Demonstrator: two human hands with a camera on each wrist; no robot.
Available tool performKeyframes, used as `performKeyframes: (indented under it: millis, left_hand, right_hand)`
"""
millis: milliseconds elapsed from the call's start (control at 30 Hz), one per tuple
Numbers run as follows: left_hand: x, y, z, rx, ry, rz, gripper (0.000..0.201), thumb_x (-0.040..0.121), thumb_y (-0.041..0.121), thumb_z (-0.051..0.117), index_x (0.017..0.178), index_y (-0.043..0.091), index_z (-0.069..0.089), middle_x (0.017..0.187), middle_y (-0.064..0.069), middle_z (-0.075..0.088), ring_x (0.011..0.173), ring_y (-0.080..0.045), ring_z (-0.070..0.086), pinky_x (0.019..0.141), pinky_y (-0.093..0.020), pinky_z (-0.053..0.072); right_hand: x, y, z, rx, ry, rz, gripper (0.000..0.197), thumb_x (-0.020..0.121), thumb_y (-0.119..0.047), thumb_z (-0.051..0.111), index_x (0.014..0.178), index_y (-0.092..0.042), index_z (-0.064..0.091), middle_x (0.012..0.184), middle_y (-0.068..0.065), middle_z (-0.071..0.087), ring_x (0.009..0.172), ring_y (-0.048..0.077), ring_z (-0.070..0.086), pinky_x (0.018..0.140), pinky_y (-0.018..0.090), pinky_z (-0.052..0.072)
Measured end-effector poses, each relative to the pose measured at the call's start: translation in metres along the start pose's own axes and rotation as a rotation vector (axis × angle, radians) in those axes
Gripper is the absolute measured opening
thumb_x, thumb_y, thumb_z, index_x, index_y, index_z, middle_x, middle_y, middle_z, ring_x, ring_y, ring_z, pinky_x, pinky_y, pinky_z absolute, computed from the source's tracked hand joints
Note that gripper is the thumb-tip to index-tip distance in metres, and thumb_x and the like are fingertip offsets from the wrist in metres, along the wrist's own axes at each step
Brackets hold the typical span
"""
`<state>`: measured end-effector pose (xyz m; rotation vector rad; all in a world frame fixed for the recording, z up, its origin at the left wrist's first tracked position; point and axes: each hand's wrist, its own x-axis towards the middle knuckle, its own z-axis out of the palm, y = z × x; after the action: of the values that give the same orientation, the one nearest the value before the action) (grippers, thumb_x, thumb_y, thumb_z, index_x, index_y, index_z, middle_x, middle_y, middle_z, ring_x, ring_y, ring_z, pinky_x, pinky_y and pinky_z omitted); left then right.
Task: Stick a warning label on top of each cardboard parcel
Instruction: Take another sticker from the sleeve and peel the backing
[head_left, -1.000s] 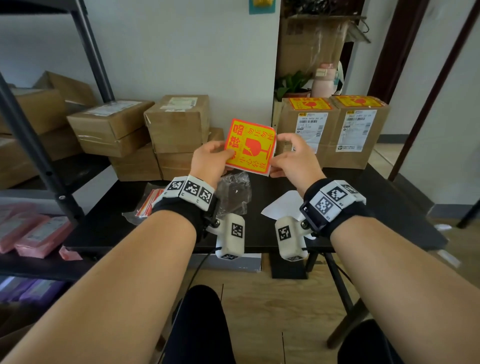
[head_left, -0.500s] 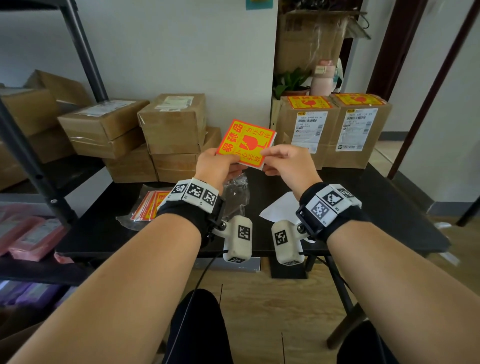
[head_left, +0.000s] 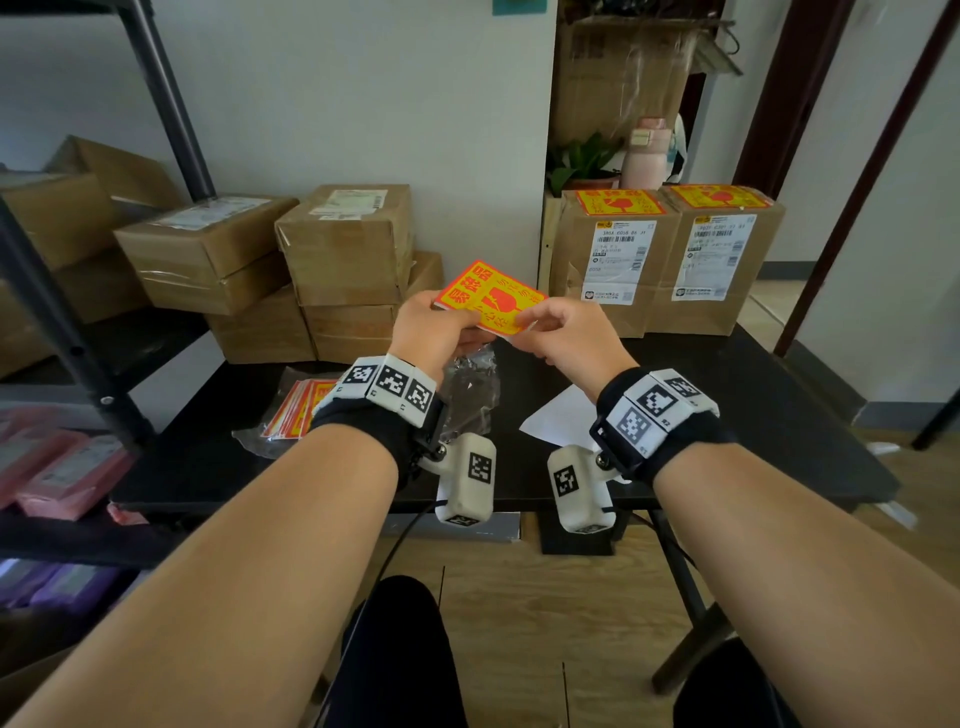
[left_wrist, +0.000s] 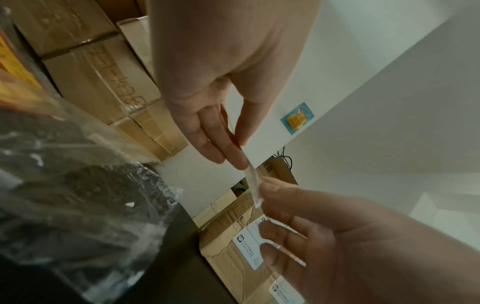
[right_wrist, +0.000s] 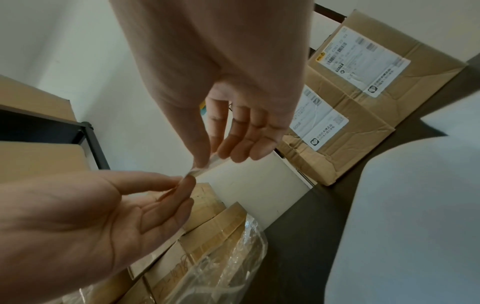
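Note:
I hold one orange-and-yellow warning label (head_left: 488, 299) above the black table (head_left: 753, 395), its printed face up and tilted away. My left hand (head_left: 436, 332) pinches its near left edge and my right hand (head_left: 563, 332) pinches its near right corner. Both wrist views show the label edge-on (left_wrist: 253, 185) (right_wrist: 205, 166), between the left hand's thumb and fingers (left_wrist: 240, 150) and the right hand's (right_wrist: 207, 160). Plain cardboard parcels (head_left: 348, 244) (head_left: 202, 249) are stacked at the back left. Two taller parcels (head_left: 613, 265) (head_left: 722, 265) at the back right carry warning labels on top.
A clear plastic bag with a stack of spare labels (head_left: 301, 410) lies on the table at the near left. A white backing sheet (head_left: 561, 415) lies under my right wrist. A black metal shelf post (head_left: 171, 104) rises at the left. Pink packets (head_left: 67, 473) sit on a lower shelf.
The label has dropped lower and tipped flatter. My hands have drawn closer together on its near edge, and the right hand now pinches the corner.

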<state>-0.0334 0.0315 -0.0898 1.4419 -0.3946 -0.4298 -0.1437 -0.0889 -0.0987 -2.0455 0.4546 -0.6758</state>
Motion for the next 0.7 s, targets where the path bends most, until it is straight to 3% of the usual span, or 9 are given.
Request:
performKeyframes:
  millis: [100, 233, 333, 467, 567, 700]
  left_hand:
    - [0.0, 0.001, 0.001, 0.017, -0.019, 0.011, 0.03, 0.091, 0.003, 0.062, 0.12, 0.001, 0.054, 0.09, -0.013, 0.073, 0.067, -0.019, 0.072, 0.066, -0.029, 0.06]
    - [-0.002, 0.001, 0.002, 0.041, -0.097, -0.012, 0.052, 0.084, 0.013, 0.074, 0.129, 0.007, 0.05, 0.095, -0.011, 0.074, 0.076, -0.017, 0.073, 0.072, -0.029, 0.057]
    - [-0.003, -0.004, 0.0, 0.136, -0.103, 0.01, 0.059, 0.074, 0.011, 0.08, 0.126, 0.012, 0.053, 0.104, -0.011, 0.072, 0.092, -0.02, 0.072, 0.087, -0.036, 0.058]
    - [-0.004, -0.006, 0.0, 0.166, -0.047, 0.02, 0.049, 0.077, 0.004, 0.075, 0.124, 0.009, 0.059, 0.106, -0.013, 0.068, 0.092, -0.023, 0.071, 0.086, -0.037, 0.059]
    - [-0.003, -0.004, -0.002, 0.234, 0.007, 0.053, 0.043, 0.081, 0.001, 0.07, 0.121, 0.01, 0.059, 0.1, -0.008, 0.067, 0.091, -0.021, 0.069, 0.085, -0.035, 0.058]
    - [0.004, -0.005, -0.014, 0.274, 0.214, 0.084, 0.029, 0.082, 0.0, 0.065, 0.108, 0.011, 0.06, 0.093, -0.001, 0.062, 0.085, -0.018, 0.065, 0.086, -0.038, 0.058]
  right_hand:
    - [0.001, 0.002, 0.001, -0.104, 0.044, -0.042, 0.009, 0.082, -0.02, 0.074, 0.09, -0.016, 0.076, 0.079, -0.003, 0.064, 0.072, 0.008, 0.056, 0.071, 0.026, 0.045]
    - [-0.002, 0.0, 0.004, -0.089, 0.066, -0.07, 0.008, 0.084, -0.023, 0.072, 0.085, -0.017, 0.077, 0.082, -0.005, 0.07, 0.081, 0.011, 0.064, 0.079, 0.029, 0.05]
    - [-0.003, -0.002, 0.004, -0.06, 0.068, -0.062, 0.013, 0.087, -0.024, 0.071, 0.091, -0.014, 0.077, 0.09, -0.003, 0.072, 0.087, 0.009, 0.065, 0.078, 0.019, 0.048]
    - [-0.004, -0.004, 0.004, -0.039, 0.083, -0.039, 0.011, 0.09, -0.019, 0.067, 0.091, -0.014, 0.076, 0.089, -0.006, 0.069, 0.084, 0.003, 0.061, 0.07, 0.01, 0.041]
    - [-0.003, -0.002, 0.004, -0.04, 0.137, -0.031, 0.011, 0.092, -0.018, 0.062, 0.094, -0.015, 0.072, 0.087, -0.006, 0.065, 0.084, 0.009, 0.061, 0.079, 0.023, 0.05]
    - [0.001, -0.003, 0.001, 0.018, 0.253, 0.02, 0.014, 0.094, -0.02, 0.056, 0.088, -0.016, 0.067, 0.084, 0.003, 0.068, 0.078, 0.018, 0.066, 0.083, 0.041, 0.057]
